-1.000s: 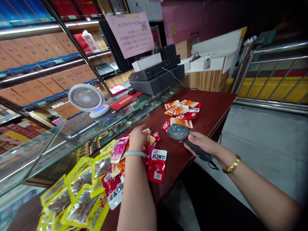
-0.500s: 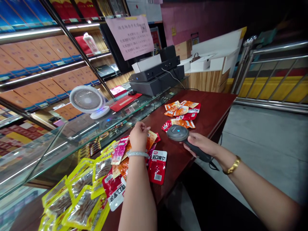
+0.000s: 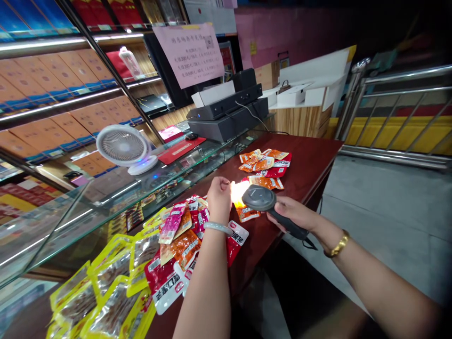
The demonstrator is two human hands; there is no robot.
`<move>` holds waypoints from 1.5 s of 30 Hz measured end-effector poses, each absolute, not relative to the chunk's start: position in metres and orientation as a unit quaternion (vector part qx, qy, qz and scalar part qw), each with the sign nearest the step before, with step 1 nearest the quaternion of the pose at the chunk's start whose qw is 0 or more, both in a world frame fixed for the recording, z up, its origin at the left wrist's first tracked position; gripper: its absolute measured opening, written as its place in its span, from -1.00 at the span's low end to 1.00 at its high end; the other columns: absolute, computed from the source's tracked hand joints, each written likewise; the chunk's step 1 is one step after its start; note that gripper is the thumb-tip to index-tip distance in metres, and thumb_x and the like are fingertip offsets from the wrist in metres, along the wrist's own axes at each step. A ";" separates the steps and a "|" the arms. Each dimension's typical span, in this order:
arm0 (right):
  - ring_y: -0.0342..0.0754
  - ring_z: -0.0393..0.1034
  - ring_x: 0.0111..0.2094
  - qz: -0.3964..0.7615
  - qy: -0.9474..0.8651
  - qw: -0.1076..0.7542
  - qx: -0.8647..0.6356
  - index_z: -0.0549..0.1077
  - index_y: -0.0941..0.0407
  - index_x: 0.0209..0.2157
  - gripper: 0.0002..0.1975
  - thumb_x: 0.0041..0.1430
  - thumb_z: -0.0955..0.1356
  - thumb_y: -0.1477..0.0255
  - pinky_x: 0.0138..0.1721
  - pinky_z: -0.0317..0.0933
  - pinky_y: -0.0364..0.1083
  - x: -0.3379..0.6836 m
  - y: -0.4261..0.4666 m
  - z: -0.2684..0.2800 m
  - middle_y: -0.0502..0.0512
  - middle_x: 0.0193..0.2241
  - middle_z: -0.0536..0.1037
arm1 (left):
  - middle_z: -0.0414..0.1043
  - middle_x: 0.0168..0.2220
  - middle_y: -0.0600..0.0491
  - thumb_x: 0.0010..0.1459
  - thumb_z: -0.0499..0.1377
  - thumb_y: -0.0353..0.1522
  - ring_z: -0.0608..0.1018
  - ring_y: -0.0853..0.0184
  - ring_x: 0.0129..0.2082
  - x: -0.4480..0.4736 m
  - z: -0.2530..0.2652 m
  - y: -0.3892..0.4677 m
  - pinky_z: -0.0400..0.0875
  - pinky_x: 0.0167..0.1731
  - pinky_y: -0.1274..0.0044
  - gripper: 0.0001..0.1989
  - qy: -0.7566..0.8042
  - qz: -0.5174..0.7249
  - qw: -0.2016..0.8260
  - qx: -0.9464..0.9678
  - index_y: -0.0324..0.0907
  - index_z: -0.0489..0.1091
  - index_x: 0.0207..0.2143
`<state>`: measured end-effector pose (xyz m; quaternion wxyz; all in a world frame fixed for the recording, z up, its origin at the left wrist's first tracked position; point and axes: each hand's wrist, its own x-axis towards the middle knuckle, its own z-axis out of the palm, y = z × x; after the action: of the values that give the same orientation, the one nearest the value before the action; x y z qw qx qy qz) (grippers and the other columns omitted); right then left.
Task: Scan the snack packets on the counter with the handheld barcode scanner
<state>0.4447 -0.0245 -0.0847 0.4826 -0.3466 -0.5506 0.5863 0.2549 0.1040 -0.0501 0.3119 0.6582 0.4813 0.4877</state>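
Observation:
My right hand (image 3: 294, 216) is closed round the handle of a dark grey barcode scanner (image 3: 260, 198). The scanner's head faces left, and bright light falls from it onto an orange snack packet (image 3: 249, 214). My left hand (image 3: 219, 195) pinches this packet at its glare-covered left end. Beneath and left of my left wrist lies a loose pile of snack packets, among them a pink packet (image 3: 173, 221) and a red-and-white packet (image 3: 165, 285). Another red-and-white packet (image 3: 237, 240) is partly hidden behind my left wrist.
Yellow clear-front packets (image 3: 113, 301) lie at the near left. Orange and red packets (image 3: 261, 163) form a group farther back on the dark red table (image 3: 310, 153). A glass counter (image 3: 88, 207) borders the left, bearing a white fan (image 3: 123, 146); a metal railing (image 3: 399, 122) stands right.
My left hand has moved right from the pile, bringing an orange snack packet beside the scanner. Bright light now shines on it. The scanner has stayed nearly in place.

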 end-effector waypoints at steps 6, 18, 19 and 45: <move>-0.24 0.25 -0.71 0.593 -0.543 0.490 -0.339 0.34 0.18 -0.25 -0.47 0.13 0.30 -0.05 -0.73 0.11 -0.27 0.445 -0.023 -0.087 -0.06 -0.57 0.37 | 0.36 -0.50 0.19 0.09 0.20 -0.30 0.43 0.49 -0.64 0.265 -0.060 0.109 0.34 -0.60 0.63 -0.76 0.467 0.519 0.444 0.562 -0.12 0.24 -0.20; -0.23 0.23 -0.74 0.597 -0.521 0.505 -0.343 0.35 0.16 -0.29 -0.43 0.08 0.29 -0.11 -0.75 0.09 -0.25 0.445 -0.024 -0.085 -0.07 -0.59 0.36 | 0.37 0.10 -0.26 -0.05 0.28 -0.05 0.29 -0.10 0.20 0.265 -0.038 0.067 0.00 0.17 0.03 -0.20 0.479 0.037 0.102 0.871 -0.14 0.18 0.21; -0.24 0.21 -0.74 0.598 -0.515 0.511 -0.341 0.33 0.16 -0.30 -0.44 0.08 0.29 -0.12 -0.75 0.09 -0.25 0.444 -0.024 -0.084 -0.08 -0.60 0.35 | 0.35 0.12 -0.27 -0.02 0.23 0.00 0.24 -0.12 0.23 0.269 -0.038 0.062 -0.08 0.18 -0.02 -0.24 0.474 0.018 0.076 0.877 -0.13 0.22 0.19; -0.22 0.21 -0.76 0.660 -0.414 0.492 -0.389 0.37 0.15 -0.24 -0.48 0.06 0.35 -0.04 -0.77 0.09 -0.23 0.473 -0.005 -0.075 -0.09 -0.63 0.36 | 0.43 -0.01 -0.21 0.06 0.21 -0.27 0.39 0.08 0.09 0.246 -0.020 0.118 0.14 0.13 0.30 -0.61 0.498 -0.041 0.014 0.866 -0.19 0.43 -0.04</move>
<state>0.4726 -0.0046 -0.0748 0.4920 -0.3886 -0.4137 0.6602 0.2455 0.1180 -0.0200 0.0142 0.8661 0.4979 -0.0414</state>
